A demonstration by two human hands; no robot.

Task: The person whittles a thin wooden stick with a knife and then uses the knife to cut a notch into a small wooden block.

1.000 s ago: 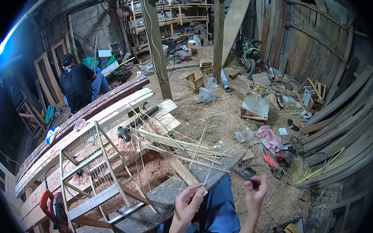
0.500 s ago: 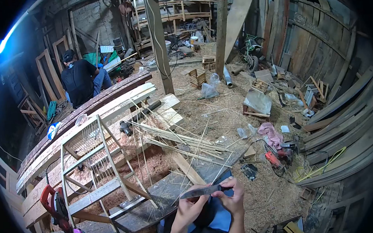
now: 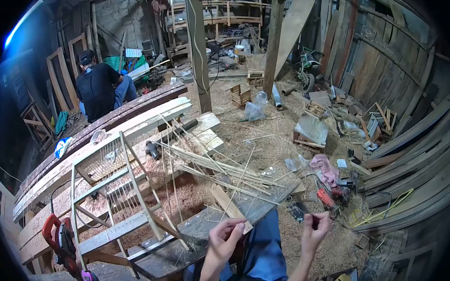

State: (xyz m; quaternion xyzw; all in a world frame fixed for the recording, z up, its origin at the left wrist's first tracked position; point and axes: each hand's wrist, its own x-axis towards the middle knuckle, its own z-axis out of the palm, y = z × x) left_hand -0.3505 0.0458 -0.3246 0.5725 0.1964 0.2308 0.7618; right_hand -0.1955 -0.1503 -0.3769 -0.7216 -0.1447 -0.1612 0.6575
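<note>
My left hand (image 3: 224,245) is closed in a pinch over my lap, close to the end of a flat wooden strip (image 3: 226,201) on the bench. Whatever its fingertips hold is too small or hidden to make out. Out to the right, my right hand (image 3: 315,233) has its fingers curled and pinched together; what is in them cannot be made out. The knife seen earlier does not show clearly now. Ahead of my hands, a bundle of thin sticks (image 3: 226,171) lies across the bench (image 3: 189,244). A wooden frame with thin spindles (image 3: 131,188) stands at the left.
A red circular saw (image 3: 62,245) and a purple tape measure (image 3: 89,279) sit at the bench's left end. A hammer (image 3: 152,150) lies among shavings. A red power tool (image 3: 326,198) is on the floor to the right. Another person (image 3: 100,88) sits at the back left.
My hands have moved apart, the right one going right and away from the left. The knife they held between them has gone out of clear view. The camera view has shifted slightly.
</note>
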